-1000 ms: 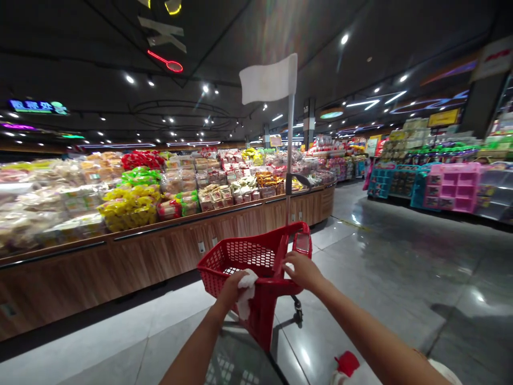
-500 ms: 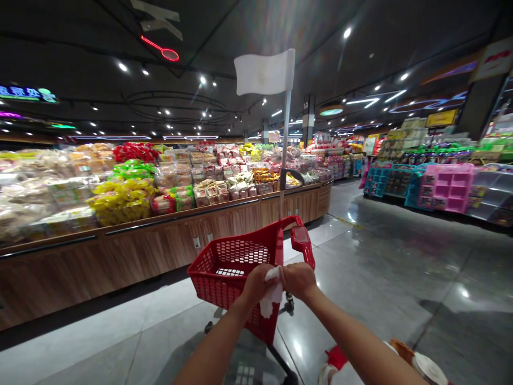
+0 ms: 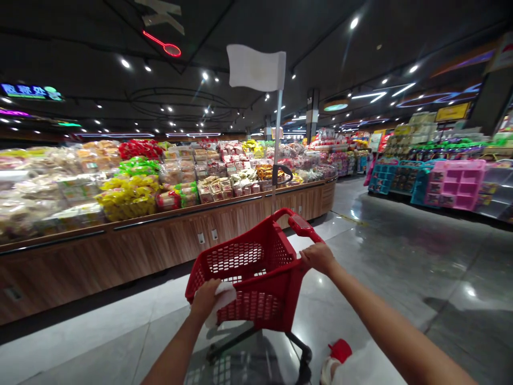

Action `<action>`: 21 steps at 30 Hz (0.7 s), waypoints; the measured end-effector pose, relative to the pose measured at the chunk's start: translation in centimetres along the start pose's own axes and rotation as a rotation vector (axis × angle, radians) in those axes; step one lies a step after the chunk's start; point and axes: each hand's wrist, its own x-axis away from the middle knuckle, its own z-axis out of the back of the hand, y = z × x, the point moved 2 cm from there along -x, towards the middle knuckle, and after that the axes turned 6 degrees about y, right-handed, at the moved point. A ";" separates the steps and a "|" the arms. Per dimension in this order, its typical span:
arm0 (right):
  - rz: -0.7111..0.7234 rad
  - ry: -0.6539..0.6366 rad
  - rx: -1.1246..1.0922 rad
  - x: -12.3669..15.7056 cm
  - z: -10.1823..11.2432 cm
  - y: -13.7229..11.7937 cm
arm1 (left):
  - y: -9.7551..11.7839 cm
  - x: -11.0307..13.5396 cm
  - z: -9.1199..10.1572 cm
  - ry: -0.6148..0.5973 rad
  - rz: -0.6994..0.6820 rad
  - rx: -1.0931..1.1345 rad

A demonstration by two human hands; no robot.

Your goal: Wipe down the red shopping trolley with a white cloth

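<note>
The left hand (image 3: pixel 205 300) closes narrowly around a crumpled white wipe (image 3: pixel 221 302), pressing it to the left rim of a red plastic mesh shopping trolley (image 3: pixel 256 299), while the right hand (image 3: pixel 318 258) curls firmly over the opposite rim. The trolley stands on small black castors (image 3: pixel 305 366) on a glossy grey tile floor (image 3: pixel 385 278), so uneven pressure could make it roll or tip, and a loosened grip could drop the wipe. A red-and-white object (image 3: pixel 340 351) on the floor, just right of the castors, could snag a wheel. Ahead and left, a long wood-fronted surface (image 3: pixel 160 243) piled with bagged snacks (image 3: pixel 128 198) could catch the trolley if it drifts; pink plastic crates (image 3: pixel 455 184) stand well apart on the right.
</note>
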 end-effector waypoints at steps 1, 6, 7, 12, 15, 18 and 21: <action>0.028 -0.003 -0.008 -0.4 0.0 -0.1 | 0.0 0.5 0.0 0.020 0.011 -0.029; 0.188 -0.015 -0.132 -0.7 -2.9 -6.8 | 4.9 0.9 -0.7 0.073 0.001 -0.050; 0.201 -0.034 -0.158 -0.4 -4.1 -8.9 | 6.6 0.5 -0.8 0.063 -0.042 -0.020; 0.242 -0.068 -0.241 1.0 -9.1 -14.8 | 11.3 -0.6 -0.6 0.044 -0.133 0.012; 0.254 -0.110 -0.246 1.0 -10.0 -13.2 | 8.3 1.2 -0.3 0.023 -0.128 0.006; 0.218 -0.161 -0.215 0.3 -10.1 -10.7 | 2.9 4.8 0.0 0.024 -0.159 0.047; 0.109 -0.183 -0.156 -0.9 -10.0 -9.7 | -1.0 7.8 0.0 0.048 -0.234 0.101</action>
